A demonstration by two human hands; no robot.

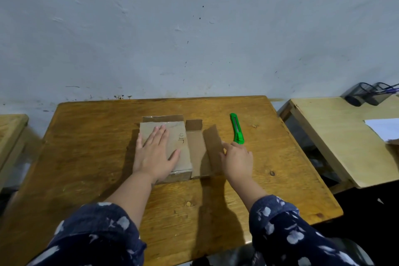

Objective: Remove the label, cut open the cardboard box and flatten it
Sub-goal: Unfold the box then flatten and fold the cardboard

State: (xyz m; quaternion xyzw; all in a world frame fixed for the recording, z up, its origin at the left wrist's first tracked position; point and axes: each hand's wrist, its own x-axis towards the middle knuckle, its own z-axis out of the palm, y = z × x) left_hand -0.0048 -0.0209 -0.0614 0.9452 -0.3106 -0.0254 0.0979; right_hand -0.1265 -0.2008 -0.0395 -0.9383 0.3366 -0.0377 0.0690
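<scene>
Matt cardboard box (183, 136); glossy wood table (86, 136); cutter (237, 129) probably plastic.

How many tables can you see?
3. The dark wooden table holding the box is in the middle, a pale table is at right, and a table corner shows at left.

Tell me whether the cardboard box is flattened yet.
Partly. The left hand presses the cardboard box flat, but its right flap stands up beside the right hand.

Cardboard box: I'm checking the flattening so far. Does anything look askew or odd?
Nothing odd. The left hand presses the cardboard box flat; its right flap is open by the right hand. The green cutter lies apart.
</scene>
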